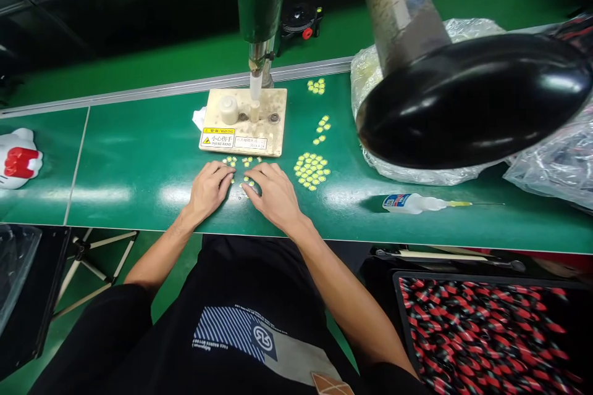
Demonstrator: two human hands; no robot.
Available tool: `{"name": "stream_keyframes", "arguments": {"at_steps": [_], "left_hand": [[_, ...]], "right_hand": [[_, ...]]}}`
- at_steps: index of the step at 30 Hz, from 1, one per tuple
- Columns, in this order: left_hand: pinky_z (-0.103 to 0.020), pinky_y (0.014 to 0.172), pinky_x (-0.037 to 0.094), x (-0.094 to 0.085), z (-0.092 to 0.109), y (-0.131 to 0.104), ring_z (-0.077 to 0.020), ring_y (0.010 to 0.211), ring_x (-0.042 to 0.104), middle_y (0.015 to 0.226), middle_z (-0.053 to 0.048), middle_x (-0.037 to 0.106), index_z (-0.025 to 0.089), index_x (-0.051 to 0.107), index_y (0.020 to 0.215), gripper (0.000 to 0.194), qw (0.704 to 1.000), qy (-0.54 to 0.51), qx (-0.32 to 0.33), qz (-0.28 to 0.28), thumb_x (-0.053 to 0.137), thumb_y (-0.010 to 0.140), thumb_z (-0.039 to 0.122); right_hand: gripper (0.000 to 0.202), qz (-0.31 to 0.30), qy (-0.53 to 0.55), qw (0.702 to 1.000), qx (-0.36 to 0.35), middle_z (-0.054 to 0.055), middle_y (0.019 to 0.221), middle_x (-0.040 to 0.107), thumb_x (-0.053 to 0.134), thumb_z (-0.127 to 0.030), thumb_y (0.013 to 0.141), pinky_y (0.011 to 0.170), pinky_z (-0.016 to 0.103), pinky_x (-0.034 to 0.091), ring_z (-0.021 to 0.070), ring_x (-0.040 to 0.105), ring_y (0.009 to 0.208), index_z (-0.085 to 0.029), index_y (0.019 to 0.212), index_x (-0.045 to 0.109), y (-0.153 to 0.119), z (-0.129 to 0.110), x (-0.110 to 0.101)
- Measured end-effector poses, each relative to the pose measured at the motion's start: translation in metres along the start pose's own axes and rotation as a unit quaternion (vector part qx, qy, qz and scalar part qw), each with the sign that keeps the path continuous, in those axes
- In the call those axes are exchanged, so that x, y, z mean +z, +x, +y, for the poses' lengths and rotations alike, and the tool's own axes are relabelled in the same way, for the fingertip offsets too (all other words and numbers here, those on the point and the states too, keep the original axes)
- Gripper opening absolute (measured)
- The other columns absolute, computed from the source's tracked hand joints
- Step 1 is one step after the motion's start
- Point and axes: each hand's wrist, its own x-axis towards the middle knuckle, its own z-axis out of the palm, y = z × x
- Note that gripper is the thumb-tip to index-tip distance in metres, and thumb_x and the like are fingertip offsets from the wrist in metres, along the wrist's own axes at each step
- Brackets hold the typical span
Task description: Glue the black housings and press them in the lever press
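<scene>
My left hand (210, 191) rests on the green bench with its fingers bent, thumb and forefinger slightly apart, beside a few small yellow-rimmed discs (230, 162). My right hand (275, 194) faces it, thumb and forefinger spread around more discs (249, 181) on the bench. Parts of these discs are hidden by the fingers. Right of my right hand lies a cluster of several flat yellow-rimmed discs (312, 170). Just beyond both hands is the cream press base (243, 120) with a warning label, under the green press head (262, 6).
More discs (323, 126) lie up the bench. A needle-tipped glue bottle (412, 203) lies at right, before clear plastic bags (417, 170). A large black rounded part (472, 99) overhangs there. A tray of red-and-black parts (486, 333) is below right; a white figure with a red bow (18, 159) sits far left.
</scene>
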Motion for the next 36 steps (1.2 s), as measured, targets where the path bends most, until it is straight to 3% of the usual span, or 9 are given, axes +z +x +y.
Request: {"name": "stream_keyframes", "arguments": {"at_steps": [5, 10, 14, 18, 22, 27, 31, 36], "left_hand": [[-0.039, 0.088, 0.058, -0.003, 0.011, -0.013, -0.0219, 0.097, 0.069, 0.105, -0.008, 0.077, 0.021, 0.073, 0.120, 0.018, 0.998, -0.058, 0.008, -0.023, 0.061, 0.108, 0.026], [-0.034, 0.084, 0.058, -0.002, 0.019, -0.014, -0.0179, 0.088, 0.072, 0.098, -0.005, 0.078, 0.021, 0.072, 0.116, 0.015, 0.995, -0.087, 0.027, -0.029, 0.060, 0.109, 0.024], [-0.039, 0.094, 0.057, -0.002, 0.011, 0.004, -0.0240, 0.107, 0.071, 0.120, -0.011, 0.078, 0.018, 0.072, 0.126, 0.024, 0.998, -0.004, 0.066, -0.007, 0.056, 0.109, 0.019], [-0.042, 0.084, 0.051, 0.005, 0.004, 0.021, -0.0285, 0.111, 0.067, 0.137, -0.013, 0.074, 0.021, 0.069, 0.139, 0.036, 0.986, 0.113, 0.103, -0.059, 0.053, 0.107, 0.015], [-0.041, 0.079, 0.048, 0.010, 0.003, 0.020, -0.0278, 0.109, 0.066, 0.129, -0.011, 0.078, 0.022, 0.073, 0.132, 0.032, 0.983, 0.124, 0.114, -0.079, 0.052, 0.109, 0.018], [-0.039, 0.086, 0.053, 0.006, 0.004, 0.005, -0.0227, 0.098, 0.068, 0.114, -0.009, 0.081, 0.020, 0.074, 0.123, 0.024, 0.991, 0.026, 0.124, -0.046, 0.054, 0.110, 0.020], [-0.036, 0.086, 0.056, 0.003, 0.004, 0.001, -0.0191, 0.089, 0.070, 0.102, -0.007, 0.080, 0.018, 0.073, 0.115, 0.015, 0.994, -0.053, 0.099, -0.016, 0.061, 0.108, 0.022], [-0.037, 0.084, 0.058, 0.005, -0.002, 0.002, -0.0207, 0.091, 0.071, 0.099, -0.008, 0.079, 0.020, 0.078, 0.107, 0.016, 0.997, -0.053, 0.055, 0.009, 0.064, 0.107, 0.026]], "right_hand": [[0.050, -0.011, -0.016, 0.999, -0.042, 0.016, 0.136, 0.067, 0.071, -0.036, 0.100, 0.103, 0.047, 0.048, 0.0335, 0.055, 0.128, -0.018, 0.146, 0.062, -0.009, 0.001, 0.006], [0.025, -0.010, -0.029, 0.998, -0.061, 0.015, 0.128, 0.069, 0.064, -0.030, 0.104, 0.098, 0.043, 0.046, 0.0305, 0.056, 0.121, -0.017, 0.124, 0.070, -0.013, 0.006, 0.010], [0.017, 0.007, -0.025, 0.998, -0.057, 0.012, 0.118, 0.071, 0.056, -0.024, 0.107, 0.092, 0.041, 0.045, 0.0276, 0.057, 0.112, -0.019, 0.109, 0.072, -0.019, 0.013, 0.009], [0.022, 0.026, -0.022, 0.998, -0.053, 0.012, 0.116, 0.072, 0.050, -0.020, 0.106, 0.090, 0.042, 0.045, 0.0279, 0.057, 0.110, -0.020, 0.110, 0.072, -0.025, 0.020, 0.008], [0.030, 0.060, -0.011, 0.998, -0.024, 0.015, 0.132, 0.068, 0.050, -0.021, 0.105, 0.092, 0.045, 0.050, 0.0292, 0.059, 0.111, -0.019, 0.127, 0.071, -0.026, 0.020, 0.007], [0.045, 0.074, -0.039, 0.996, 0.031, 0.018, 0.143, 0.064, 0.046, -0.026, 0.108, 0.092, 0.048, 0.052, 0.0323, 0.060, 0.114, -0.017, 0.149, 0.060, -0.010, 0.012, 0.009], [0.047, 0.063, -0.094, 0.992, 0.058, 0.019, 0.141, 0.066, 0.040, -0.025, 0.109, 0.089, 0.047, 0.050, 0.0331, 0.059, 0.112, -0.014, 0.151, 0.060, 0.002, 0.007, 0.014], [0.045, 0.055, -0.106, 0.992, 0.026, 0.017, 0.147, 0.066, 0.039, -0.024, 0.110, 0.084, 0.047, 0.049, 0.0328, 0.057, 0.110, -0.015, 0.146, 0.064, 0.001, 0.006, 0.013]]}}
